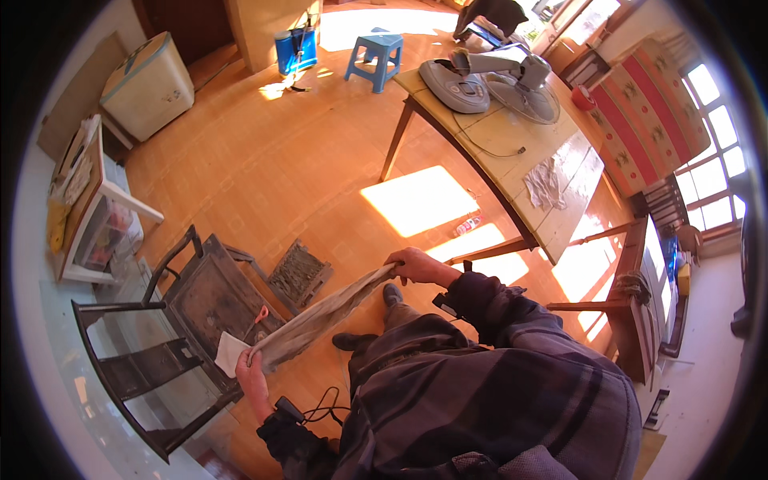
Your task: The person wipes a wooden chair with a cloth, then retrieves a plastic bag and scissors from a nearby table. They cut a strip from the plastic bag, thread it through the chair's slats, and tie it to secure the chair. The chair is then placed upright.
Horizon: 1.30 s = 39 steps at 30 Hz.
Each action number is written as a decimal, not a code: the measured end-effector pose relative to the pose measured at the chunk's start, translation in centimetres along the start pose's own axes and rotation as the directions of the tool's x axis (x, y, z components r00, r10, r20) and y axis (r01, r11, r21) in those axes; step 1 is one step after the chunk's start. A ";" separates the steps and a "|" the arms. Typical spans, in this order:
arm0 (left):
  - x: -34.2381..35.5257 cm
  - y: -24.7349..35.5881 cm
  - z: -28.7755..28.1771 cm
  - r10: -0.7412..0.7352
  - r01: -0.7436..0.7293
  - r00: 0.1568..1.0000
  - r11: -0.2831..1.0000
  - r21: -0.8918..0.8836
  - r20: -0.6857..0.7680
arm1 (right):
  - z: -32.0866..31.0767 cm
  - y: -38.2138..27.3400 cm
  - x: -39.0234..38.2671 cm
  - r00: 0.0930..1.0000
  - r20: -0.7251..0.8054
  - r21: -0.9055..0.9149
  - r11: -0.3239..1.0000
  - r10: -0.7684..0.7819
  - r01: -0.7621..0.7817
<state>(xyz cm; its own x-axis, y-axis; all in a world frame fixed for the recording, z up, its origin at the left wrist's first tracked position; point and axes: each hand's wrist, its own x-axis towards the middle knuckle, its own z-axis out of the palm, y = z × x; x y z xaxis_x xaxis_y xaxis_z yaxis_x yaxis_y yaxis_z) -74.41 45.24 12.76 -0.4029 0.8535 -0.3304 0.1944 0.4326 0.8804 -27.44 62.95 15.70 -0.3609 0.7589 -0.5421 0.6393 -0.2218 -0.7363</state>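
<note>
A long greyish-beige cloth [320,315] is stretched between my two hands, gathered into a narrow band in front of my legs. My right hand [417,266] grips its upper end with the fingers closed. Its lower end is pinched in my left hand [252,382], over the seat of a dark wooden armchair [210,280]. Close to the left hand, a white piece of cloth or paper [228,353] hangs over the seat. A small red-handled object [261,314], perhaps scissors, lies on the seat just above it.
A slatted brown board [299,274] lies on the floor beyond the cloth. At the right, a wooden table [490,150] bears a fan lying down [512,84] and a crumpled cloth [546,183]. A blue stool [376,60] stands farther off. A dark wooden chair [636,300] is at my right.
</note>
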 end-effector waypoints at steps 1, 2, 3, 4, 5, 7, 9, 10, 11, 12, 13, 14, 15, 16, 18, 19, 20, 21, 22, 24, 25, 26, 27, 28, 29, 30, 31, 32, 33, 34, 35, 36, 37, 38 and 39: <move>1.2 0.9 0.2 0.008 -0.008 1.000 1.000 0.001 0.011 | -0.3 0.2 -0.1 0.998 -0.042 0.034 0.999 -0.036 0.037; 2.4 1.9 0.2 0.037 -0.037 0.999 0.999 -0.006 0.023 | -0.5 0.4 0.1 0.997 -0.074 0.074 0.997 -0.031 0.036; 3.4 2.9 -0.2 0.059 -0.058 0.997 0.998 -0.035 0.040 | -0.6 0.7 0.2 0.995 -0.096 0.122 0.992 -0.030 0.042; 4.5 4.1 -1.0 0.086 -0.086 0.996 0.996 0.012 0.002 | -0.6 0.8 0.7 0.987 -0.150 0.165 0.982 -0.061 0.086; 5.5 5.2 -1.9 0.099 -0.099 0.995 0.995 0.006 -0.021 | -0.8 1.1 1.4 0.975 -0.199 0.212 0.968 -0.095 0.137; 6.8 7.1 -4.9 0.186 -0.173 0.972 0.980 0.099 -0.146 | -1.6 2.5 1.9 0.952 -0.284 0.262 0.946 -0.114 0.192; 7.6 8.6 -8.6 0.185 -0.123 0.940 0.967 0.222 -0.287 | -4.3 4.7 2.5 0.924 -0.367 0.257 0.942 -0.109 0.214; 8.2 9.1 -10.1 0.180 -0.015 0.900 0.923 0.384 -0.396 | -5.8 6.2 2.3 0.907 -0.416 0.258 0.948 -0.066 0.187; 8.2 9.1 -11.4 0.210 0.048 0.883 0.849 0.527 -0.419 | -7.6 8.0 1.8 0.881 -0.472 0.198 0.972 -0.018 0.126; 8.5 9.1 -12.0 0.222 0.161 0.857 0.742 0.651 -0.465 | -9.5 10.0 1.0 0.826 -0.562 0.048 0.995 -0.047 0.090; 8.8 8.8 -12.0 0.188 0.252 0.855 0.664 0.704 -0.484 | -11.7 12.2 0.0 0.772 -0.633 -0.085 0.996 -0.058 0.005; 8.8 8.4 -11.6 0.139 0.379 0.835 0.556 0.740 -0.532 | -13.7 14.4 -1.2 0.695 -0.718 -0.048 0.999 -0.024 -0.015; 9.0 8.3 -10.9 0.101 0.494 0.805 0.430 0.755 -0.585 | -15.7 16.8 -2.6 0.589 -0.807 -0.099 0.992 -0.034 -0.079; 9.6 8.2 -9.5 0.120 0.441 0.815 0.505 0.742 -0.566 | -17.7 19.1 -3.8 0.481 -0.876 -0.018 0.992 0.043 -0.122; 10.7 8.8 -5.7 0.013 0.375 0.884 0.578 0.725 -0.468 | -21.5 23.5 -6.8 0.264 -0.956 0.050 0.961 0.124 -0.272; 11.0 8.8 -2.3 0.136 0.231 0.896 0.669 0.707 -0.422 | -23.3 25.5 -8.0 0.165 -0.966 0.143 0.945 0.198 -0.294; 11.9 9.9 0.5 0.040 0.169 0.953 0.748 0.642 -0.299 | -24.9 27.3 -9.2 0.088 -0.967 0.186 0.899 0.239 -0.396; 12.7 11.2 3.9 0.097 0.045 0.981 0.731 0.681 -0.169 | -26.1 28.9 -10.1 0.022 -0.968 0.217 0.876 0.251 -0.431; 13.6 12.8 7.5 0.050 -0.009 0.998 0.781 0.624 -0.048 | -27.1 30.3 -10.8 -0.035 -0.976 0.206 0.866 0.214 -0.456; 15.3 16.5 15.0 0.065 -0.132 0.989 0.774 0.619 0.130 | -28.2 32.5 -11.5 -0.098 -0.974 0.226 0.829 0.205 -0.511; 15.8 18.2 18.7 0.105 -0.201 0.976 0.782 0.590 0.193 | -28.6 33.2 -11.7 -0.099 -0.974 0.226 0.815 0.205 -0.533; 16.2 20.1 22.1 0.145 -0.287 0.949 0.767 0.574 0.280 | -28.9 33.8 -11.9 -0.101 -0.973 0.228 0.798 0.207 -0.557; 16.7 21.9 25.5 0.124 -0.318 0.923 0.776 0.545 0.363 | -29.2 34.1 -12.2 -0.073 -0.973 0.222 0.803 0.219 -0.553; 17.3 23.6 29.0 0.109 -0.363 0.896 0.738 0.568 0.431 | -29.7 34.1 -12.3 -0.047 -0.972 0.218 0.808 0.231 -0.548; 17.5 25.3 31.8 0.133 -0.432 0.852 0.725 0.536 0.507 | -30.1 33.8 -12.6 -0.026 -0.961 0.244 0.798 0.276 -0.551; 17.5 26.6 35.0 0.138 -0.481 0.809 0.714 0.508 0.571 | -30.5 33.1 -12.8 -0.023 -0.952 0.269 0.803 0.304 -0.532; 17.5 28.0 37.7 0.141 -0.522 0.769 0.702 0.485 0.624 | -30.8 31.9 -13.4 -0.005 -0.966 0.230 0.855 0.257 -0.466; 17.5 29.4 40.4 0.142 -0.558 0.727 0.692 0.458 0.671 | -31.4 30.5 -14.1 0.018 -0.970 0.213 0.880 0.243 -0.424; 17.5 31.0 42.9 0.144 -0.593 0.681 0.684 0.425 0.718 | -32.1 28.7 -14.9 0.041 -0.969 0.209 0.898 0.243 -0.386; 17.5 32.8 45.7 0.156 -0.630 0.631 0.675 0.384 0.760 | -32.7 26.7 -15.9 0.021 -0.996 0.078 0.947 0.089 -0.311; 17.2 34.7 48.6 0.170 -0.663 0.574 0.670 0.333 0.801 | -33.3 24.5 -17.1 0.037 -0.993 0.107 0.977 0.115 -0.186; 16.7 36.5 51.4 0.166 -0.685 0.523 0.666 0.296 0.836 | -33.5 22.2 -18.3 0.060 -0.984 0.164 0.984 0.169 -0.071; 15.9 38.4 54.3 0.252 -0.754 0.398 0.637 0.158 0.882 | -33.5 19.8 -19.2 0.082 -0.984 0.162 0.984 0.155 0.078; 14.8 40.5 57.4 0.303 -0.797 0.286 0.602 0.050 0.909 | -33.7 17.6 -19.8 0.114 -0.970 0.223 0.973 0.215 0.065; 13.2 42.4 60.3 0.394 -0.819 0.137 0.561 -0.120 0.909 | -34.0 15.6 -20.3 0.140 -0.968 0.222 0.971 0.208 0.087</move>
<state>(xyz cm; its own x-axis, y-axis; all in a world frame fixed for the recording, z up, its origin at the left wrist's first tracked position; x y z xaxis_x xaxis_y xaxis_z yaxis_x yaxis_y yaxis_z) -17.57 92.36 25.26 0.8340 0.5518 -0.0073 0.3320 -0.4912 0.8053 12.93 64.95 29.00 0.7398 0.6528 0.1627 0.4392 -0.2854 -0.8519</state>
